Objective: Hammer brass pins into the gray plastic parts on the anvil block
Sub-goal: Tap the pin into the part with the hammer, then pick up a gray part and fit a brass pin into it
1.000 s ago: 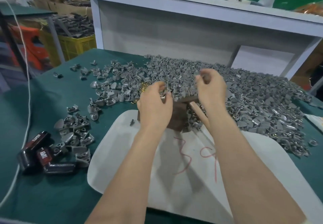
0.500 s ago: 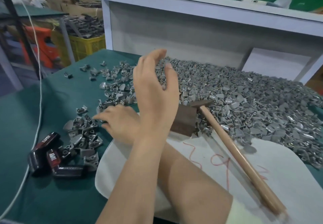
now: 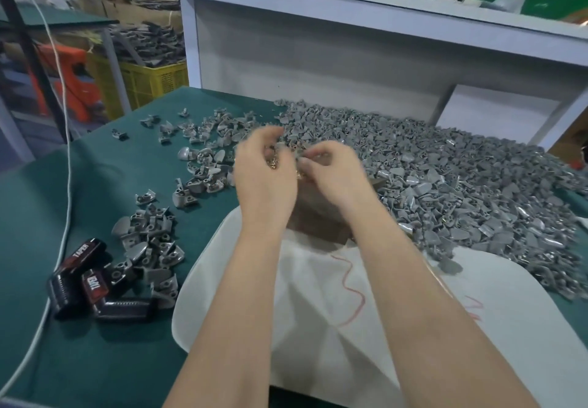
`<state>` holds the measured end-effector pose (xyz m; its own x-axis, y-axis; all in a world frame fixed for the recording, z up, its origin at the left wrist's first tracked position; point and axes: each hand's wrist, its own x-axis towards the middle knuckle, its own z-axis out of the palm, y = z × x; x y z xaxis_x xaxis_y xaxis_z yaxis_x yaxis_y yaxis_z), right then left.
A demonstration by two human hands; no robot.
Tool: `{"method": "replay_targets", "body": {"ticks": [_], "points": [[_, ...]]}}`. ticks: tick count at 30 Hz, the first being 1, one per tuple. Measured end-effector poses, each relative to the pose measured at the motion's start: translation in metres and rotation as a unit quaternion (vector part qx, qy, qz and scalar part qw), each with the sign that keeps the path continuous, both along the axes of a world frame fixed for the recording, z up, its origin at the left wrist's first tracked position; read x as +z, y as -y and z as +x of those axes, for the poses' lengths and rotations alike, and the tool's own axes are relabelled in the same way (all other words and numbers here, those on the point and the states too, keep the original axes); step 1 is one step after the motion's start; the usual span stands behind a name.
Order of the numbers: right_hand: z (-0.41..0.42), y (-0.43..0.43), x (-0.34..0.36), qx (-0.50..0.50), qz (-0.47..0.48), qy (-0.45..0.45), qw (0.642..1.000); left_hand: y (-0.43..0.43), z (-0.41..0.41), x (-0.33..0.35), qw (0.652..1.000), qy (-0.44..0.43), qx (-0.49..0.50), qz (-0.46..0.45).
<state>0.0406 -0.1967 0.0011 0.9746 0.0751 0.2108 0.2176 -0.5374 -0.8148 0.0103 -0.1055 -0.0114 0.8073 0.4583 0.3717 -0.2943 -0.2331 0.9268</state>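
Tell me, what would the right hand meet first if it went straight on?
Probably the left hand, just ahead of the right hand; behind it, the gray parts. Blur leaves depth unclear.

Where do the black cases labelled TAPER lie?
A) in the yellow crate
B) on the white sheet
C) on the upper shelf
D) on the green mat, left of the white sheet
D: the black TAPER cases lie on the green mat, left of the white sheet, beside a small heap of gray plastic parts.
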Motion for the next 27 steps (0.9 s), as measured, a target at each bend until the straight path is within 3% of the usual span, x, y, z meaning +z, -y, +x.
{"method": "replay_targets", "body": {"ticks": [4,8,11,12,14,16,18,22,27], "points": [[-0.006,0.040,0.003,-0.036,0.038,-0.001,0.999,0.019,0.002,-0.010,0.983,-0.069,-0.155,0.077],[-0.011,0.043,-0.005,0.017,0.139,-0.032,0.990,0.017,0.006,-0.016,0.982,-0.084,-0.158,0.062],[-0.005,0.039,-0.008,0.004,0.166,-0.025,0.986,0.013,0.008,-0.018,0.986,-0.089,-0.130,0.060],[-0.002,0.036,-0.011,-0.020,0.130,-0.009,0.991,0.013,0.008,-0.018,0.989,-0.084,-0.108,0.056],[0.005,0.030,-0.019,-0.056,-0.042,0.037,0.997,0.011,0.008,-0.017,0.996,-0.068,-0.044,0.040],[0.006,0.021,-0.026,-0.030,-0.196,0.040,0.979,0.007,0.009,-0.017,0.999,-0.043,0.019,0.012],[0.007,0.014,-0.033,0.001,-0.288,0.018,0.957,0.002,0.010,-0.015,0.997,-0.017,0.054,-0.053],[0.002,0.017,-0.037,0.007,-0.273,0.027,0.962,-0.003,0.011,-0.011,0.968,0.019,0.060,-0.243],[-0.010,0.020,-0.033,0.058,-0.262,0.025,0.963,-0.004,0.014,-0.011,0.941,0.029,0.069,-0.330]]}}
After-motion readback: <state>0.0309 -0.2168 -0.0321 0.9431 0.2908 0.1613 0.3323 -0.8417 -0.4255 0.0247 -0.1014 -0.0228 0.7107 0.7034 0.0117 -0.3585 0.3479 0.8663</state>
